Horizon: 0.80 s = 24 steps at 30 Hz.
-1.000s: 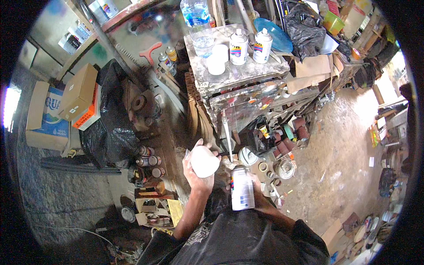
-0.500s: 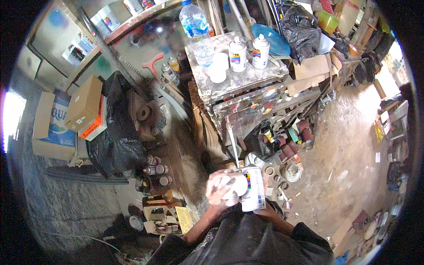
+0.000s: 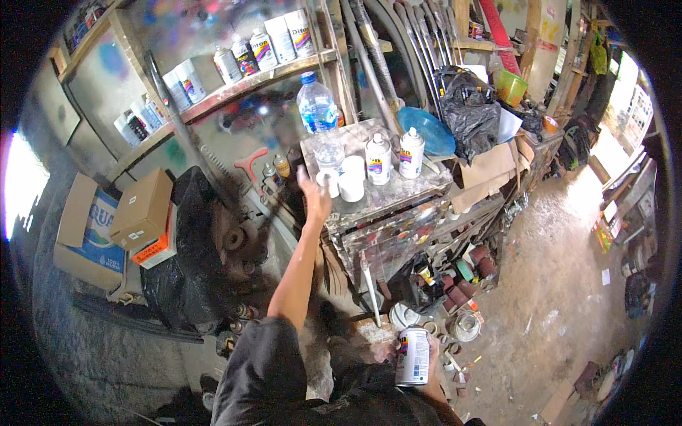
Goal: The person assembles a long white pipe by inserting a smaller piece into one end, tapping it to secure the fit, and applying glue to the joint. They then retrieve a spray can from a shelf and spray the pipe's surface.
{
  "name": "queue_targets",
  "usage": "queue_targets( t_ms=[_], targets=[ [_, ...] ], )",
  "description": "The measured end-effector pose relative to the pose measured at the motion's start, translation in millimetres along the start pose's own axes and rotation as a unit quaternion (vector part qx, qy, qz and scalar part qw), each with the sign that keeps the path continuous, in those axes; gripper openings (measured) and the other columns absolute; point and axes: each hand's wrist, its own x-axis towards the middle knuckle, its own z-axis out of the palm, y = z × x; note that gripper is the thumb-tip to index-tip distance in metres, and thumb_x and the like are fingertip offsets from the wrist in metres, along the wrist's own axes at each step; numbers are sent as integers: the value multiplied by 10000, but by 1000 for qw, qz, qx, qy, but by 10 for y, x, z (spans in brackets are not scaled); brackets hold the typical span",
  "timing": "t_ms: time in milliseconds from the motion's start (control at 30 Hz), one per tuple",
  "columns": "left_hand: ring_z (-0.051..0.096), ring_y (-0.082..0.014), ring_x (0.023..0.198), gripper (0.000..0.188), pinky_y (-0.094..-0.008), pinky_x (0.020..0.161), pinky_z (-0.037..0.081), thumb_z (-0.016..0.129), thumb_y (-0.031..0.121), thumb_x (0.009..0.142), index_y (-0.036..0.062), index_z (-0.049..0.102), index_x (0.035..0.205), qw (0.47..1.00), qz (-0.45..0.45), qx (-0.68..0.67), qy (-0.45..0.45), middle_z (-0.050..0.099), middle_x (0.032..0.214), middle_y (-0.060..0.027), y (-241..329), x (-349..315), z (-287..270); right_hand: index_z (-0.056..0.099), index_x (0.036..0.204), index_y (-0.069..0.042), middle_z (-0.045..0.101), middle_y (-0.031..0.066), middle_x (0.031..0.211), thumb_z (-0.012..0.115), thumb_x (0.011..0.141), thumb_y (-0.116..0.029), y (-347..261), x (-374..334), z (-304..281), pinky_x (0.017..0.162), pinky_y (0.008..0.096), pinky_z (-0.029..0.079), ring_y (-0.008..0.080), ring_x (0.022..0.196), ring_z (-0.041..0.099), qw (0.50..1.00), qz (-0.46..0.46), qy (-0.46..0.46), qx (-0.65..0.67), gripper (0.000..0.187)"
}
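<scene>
My left hand (image 3: pixel 315 200) reaches out to the near left corner of a paint-stained wooden stand (image 3: pixel 383 206). Its fingers are closed around a white spray can cap (image 3: pixel 328 183), at the stand's top. Beside this cap are two more white caps (image 3: pixel 352 188), close together. Two white spray cans (image 3: pixel 378 162) with exposed nozzles stand upright to their right. Low near my body, my right hand (image 3: pixel 432 369) grips a white spray paint can (image 3: pixel 413 361) from its right side; the can's top shows no cap.
A large water bottle (image 3: pixel 316 106) stands at the stand's back left. Behind is a shelf (image 3: pixel 234 89) of spray cans. Cardboard boxes (image 3: pixel 142 209) and a black plastic bag (image 3: pixel 186 248) lie at left. Scraps and round tins (image 3: pixel 465 326) litter the floor beside the stand.
My left hand has moved from the spray can up and forward to the stand, carrying the white cap. My right hand keeps the can, now lower in view. The view has tilted up.
</scene>
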Motion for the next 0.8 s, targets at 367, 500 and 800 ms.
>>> queue_targets(
  t_ms=[367, 500, 800],
  targets=[
    [456, -206, 1234, 854, -370, 1057, 366, 801, 158, 733, 32, 298, 1412, 706, -342, -372, -496, 455, 1356, -108, 1334, -3044, -1227, 568, 1186, 11, 598, 72, 1095, 433, 1007, -429, 43, 317, 308, 943, 307, 401, 144, 1021, 514, 854, -115, 116, -494, 494],
    [645, -191, 987, 586, -350, 893, 521, 767, 138, 746, 1, 506, 1252, 702, -440, -428, -361, 650, 1111, -81, 1162, -3389, -1357, 623, 962, -29, 642, 92, 888, 496, 952, -258, 11, 388, 79, 733, 341, 511, 211, 785, 606, 968, 65, 225, -90, 262],
    [603, -205, 1078, 649, -359, 964, 465, 765, 180, 748, -9, 450, 1283, 767, -335, -349, -422, 611, 1188, -112, 1105, -3571, -1569, 629, 1070, 16, 654, 89, 979, 560, 954, -111, 28, 200, 7, 849, 311, 524, 162, 885, 634, 981, -98, 36, -162, 186]
  ],
)
